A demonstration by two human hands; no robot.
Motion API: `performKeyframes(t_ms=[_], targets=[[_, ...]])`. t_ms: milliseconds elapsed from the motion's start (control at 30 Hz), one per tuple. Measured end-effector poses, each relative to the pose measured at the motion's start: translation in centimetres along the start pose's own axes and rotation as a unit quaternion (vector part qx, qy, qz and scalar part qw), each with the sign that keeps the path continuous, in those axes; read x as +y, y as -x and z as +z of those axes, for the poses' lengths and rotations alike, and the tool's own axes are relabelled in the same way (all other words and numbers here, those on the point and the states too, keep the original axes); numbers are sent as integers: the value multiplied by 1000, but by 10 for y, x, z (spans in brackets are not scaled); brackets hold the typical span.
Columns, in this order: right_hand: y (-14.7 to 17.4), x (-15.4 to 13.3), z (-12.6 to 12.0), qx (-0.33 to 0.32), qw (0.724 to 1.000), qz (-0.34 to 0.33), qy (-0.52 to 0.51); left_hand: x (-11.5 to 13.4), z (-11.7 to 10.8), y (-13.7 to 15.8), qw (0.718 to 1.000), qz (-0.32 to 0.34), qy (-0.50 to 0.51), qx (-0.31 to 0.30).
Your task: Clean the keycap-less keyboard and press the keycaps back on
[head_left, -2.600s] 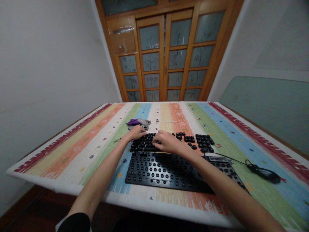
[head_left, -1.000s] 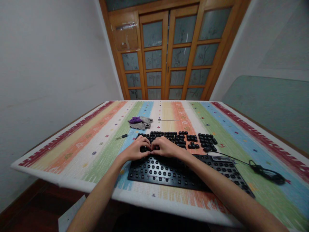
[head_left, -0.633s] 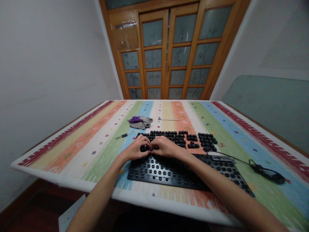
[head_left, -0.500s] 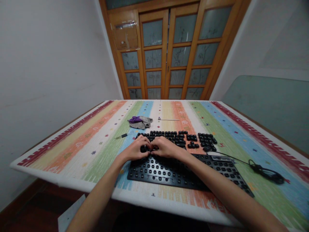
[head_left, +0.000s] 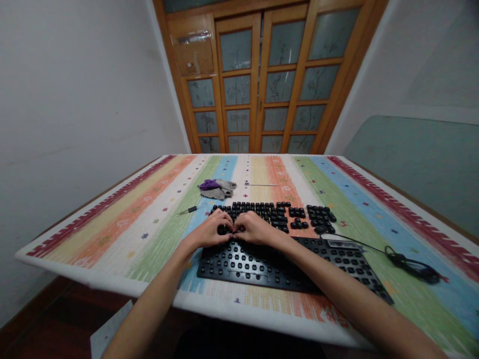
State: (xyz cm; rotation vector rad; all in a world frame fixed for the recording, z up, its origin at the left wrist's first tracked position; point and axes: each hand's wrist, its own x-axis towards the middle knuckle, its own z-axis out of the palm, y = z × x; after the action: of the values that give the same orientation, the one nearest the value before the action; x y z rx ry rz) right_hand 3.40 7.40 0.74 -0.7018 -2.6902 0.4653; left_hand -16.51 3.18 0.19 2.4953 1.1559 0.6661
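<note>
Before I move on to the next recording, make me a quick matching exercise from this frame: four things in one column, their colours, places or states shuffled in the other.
Column one
1. Crumpled cloth
2. Keyboard base
3. Cable
4. Loose keycaps

Column two
A. Runs off to the right and ends in a coiled bundle
B. Set out in groups just beyond the base
C. Purple and grey
D. Partly hidden by the right forearm

Right pairs
1-C
2-D
3-A
4-B
</note>
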Motion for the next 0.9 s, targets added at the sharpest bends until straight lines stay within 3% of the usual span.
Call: performKeyframes(t_ms=[200, 433, 633, 900], targets=[[0, -3, 3, -1, 998, -31, 54, -2, 0, -1, 1000, 4, -6, -3], [0, -4, 5, -16, 999, -2, 44, -3, 0, -1, 1000, 5, -8, -12], [0, -7, 10, -35, 994, -16, 98, -2, 5, -1, 1000, 4, -15, -6], [3, -12, -3, -69, 994, -19, 82, -6, 1, -1, 1000, 4, -12, -9]])
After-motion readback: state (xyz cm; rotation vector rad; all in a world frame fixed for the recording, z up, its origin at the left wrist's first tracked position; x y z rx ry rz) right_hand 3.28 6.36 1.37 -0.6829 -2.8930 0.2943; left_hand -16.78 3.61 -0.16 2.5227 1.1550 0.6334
